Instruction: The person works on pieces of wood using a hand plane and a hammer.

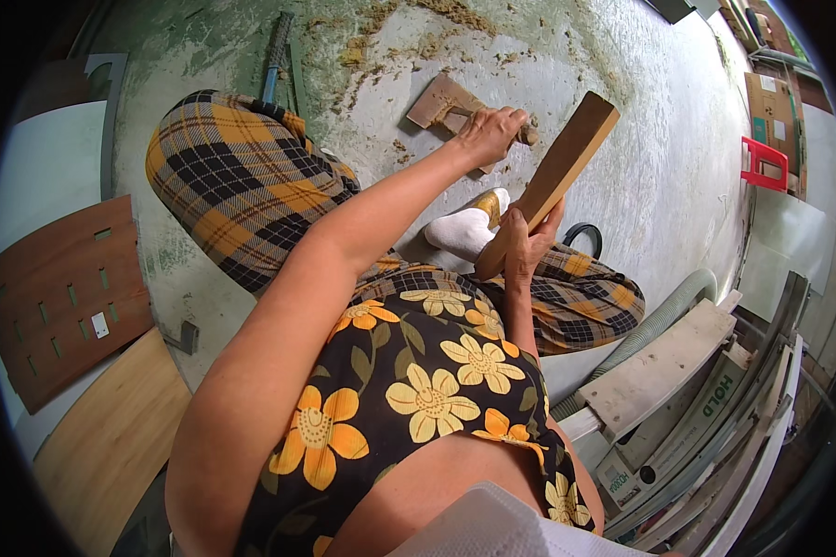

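Observation:
My left hand (490, 136) is wrapped round the wooden grip of a flat trowel (439, 100), whose brownish rectangular plate is at the floor. A rounded end of the grip sticks out beyond my fingers. In my right hand (529, 243) I hold a wooden block (567, 153), long and squared, gripped near its lower end. It slants up and away to the right, its low end close to my lap. A small gap separates the trowel's grip from the block. Just left of the block is my foot in a white sock (463, 232).
Brown crumbs (372, 46) lie scattered on the worn floor. A blue-shafted tool (274, 60) lies beyond my left knee. Wooden boards (74, 297) stand at the left. On the right are a grey hose (655, 320), long rails (762, 399) and a red stool (762, 164).

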`<state>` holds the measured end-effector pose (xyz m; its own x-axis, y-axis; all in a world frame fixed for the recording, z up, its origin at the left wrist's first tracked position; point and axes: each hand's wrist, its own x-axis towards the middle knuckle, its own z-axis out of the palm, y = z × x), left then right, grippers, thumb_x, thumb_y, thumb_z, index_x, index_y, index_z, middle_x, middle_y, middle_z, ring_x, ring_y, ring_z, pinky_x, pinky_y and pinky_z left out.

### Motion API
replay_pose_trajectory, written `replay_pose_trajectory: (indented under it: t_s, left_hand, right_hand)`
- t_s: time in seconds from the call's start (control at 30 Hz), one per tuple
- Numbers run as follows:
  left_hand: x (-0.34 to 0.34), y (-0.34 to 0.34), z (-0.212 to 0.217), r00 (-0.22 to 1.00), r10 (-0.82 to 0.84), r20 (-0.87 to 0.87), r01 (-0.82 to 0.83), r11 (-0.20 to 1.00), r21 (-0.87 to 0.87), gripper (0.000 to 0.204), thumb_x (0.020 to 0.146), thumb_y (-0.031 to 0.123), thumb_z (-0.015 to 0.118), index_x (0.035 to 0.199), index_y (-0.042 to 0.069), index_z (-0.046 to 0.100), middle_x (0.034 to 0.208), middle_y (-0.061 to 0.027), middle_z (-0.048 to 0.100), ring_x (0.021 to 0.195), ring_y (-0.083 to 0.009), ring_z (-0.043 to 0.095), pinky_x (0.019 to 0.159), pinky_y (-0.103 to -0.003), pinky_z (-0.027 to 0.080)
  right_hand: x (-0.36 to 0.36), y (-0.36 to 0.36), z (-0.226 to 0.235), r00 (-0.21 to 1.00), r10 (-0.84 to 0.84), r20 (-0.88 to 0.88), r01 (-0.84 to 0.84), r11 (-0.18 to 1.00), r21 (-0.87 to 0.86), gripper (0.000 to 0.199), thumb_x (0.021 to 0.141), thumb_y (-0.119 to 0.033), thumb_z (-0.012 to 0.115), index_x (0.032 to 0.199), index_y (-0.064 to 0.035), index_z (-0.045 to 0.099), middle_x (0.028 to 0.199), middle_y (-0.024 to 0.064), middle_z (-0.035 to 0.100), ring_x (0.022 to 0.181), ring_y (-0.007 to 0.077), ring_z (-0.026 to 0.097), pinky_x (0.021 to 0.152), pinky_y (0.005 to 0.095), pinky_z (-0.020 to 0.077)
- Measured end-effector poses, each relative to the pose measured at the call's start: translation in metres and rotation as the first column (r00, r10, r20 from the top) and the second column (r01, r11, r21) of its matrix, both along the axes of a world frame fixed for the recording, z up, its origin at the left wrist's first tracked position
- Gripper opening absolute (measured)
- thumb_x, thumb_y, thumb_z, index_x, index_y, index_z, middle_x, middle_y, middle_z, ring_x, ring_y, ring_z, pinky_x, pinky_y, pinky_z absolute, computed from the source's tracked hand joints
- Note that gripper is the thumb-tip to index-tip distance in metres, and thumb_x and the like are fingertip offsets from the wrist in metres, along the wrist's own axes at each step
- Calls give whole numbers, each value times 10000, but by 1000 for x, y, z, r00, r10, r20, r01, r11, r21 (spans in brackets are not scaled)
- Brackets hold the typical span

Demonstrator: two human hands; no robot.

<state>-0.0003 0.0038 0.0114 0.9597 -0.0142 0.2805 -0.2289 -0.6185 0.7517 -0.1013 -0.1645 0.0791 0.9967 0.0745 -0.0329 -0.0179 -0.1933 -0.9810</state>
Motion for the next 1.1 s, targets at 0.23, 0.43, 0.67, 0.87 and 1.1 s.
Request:
replay_pose_trajectory:
  t_s: [0.23,0.43,0.67,0.87,1.1]
  left_hand:
    - [3,0,-3,1000,16,-1,-16,1000,0,439,730,-40,679,1137,26,528,1010,-192,657,962,-386,656,825,-458,537]
    - [2,-1,-5,999,39,21,-39,999,1,440,728,-35,685,1133,32,526,1009,-180,654,954,-378,656,829,-456,535]
    - [4,3,-4,999,47,12,-47,999,-11,480,711,-58,685,1153,29,518,1010,-175,654,949,-381,659,829,-447,542]
    - [6,1,-6,998,43,53,-42,999,-28,426,750,-25,661,1147,59,532,974,-168,660,925,-385,664,796,-447,542]
    - [3,-5,-5,998,46,-30,-49,993,-107,135,860,17,554,981,66,587,932,-159,658,902,-381,667,770,-468,536]
  right_hand:
    - [1,0,2,1000,5,-13,-4,999,35,755,815,-36,640,1491,-41,303,1151,91,561,952,165,593,851,307,519]
    - [1,-1,2,1000,0,-15,1,1000,17,758,815,-37,646,1490,-45,302,1115,87,571,916,160,602,827,301,528]
    - [0,0,6,1000,9,0,-9,999,48,771,811,-40,655,1492,-48,293,1067,84,568,888,149,597,781,286,526]
    - [1,4,-3,998,12,55,-4,989,-145,782,803,-79,664,1487,-38,286,1162,141,560,995,220,596,879,343,503]
    - [-1,3,-8,998,26,-58,-39,969,-245,792,806,-116,674,1498,-36,297,1265,167,539,1121,257,558,991,369,445]
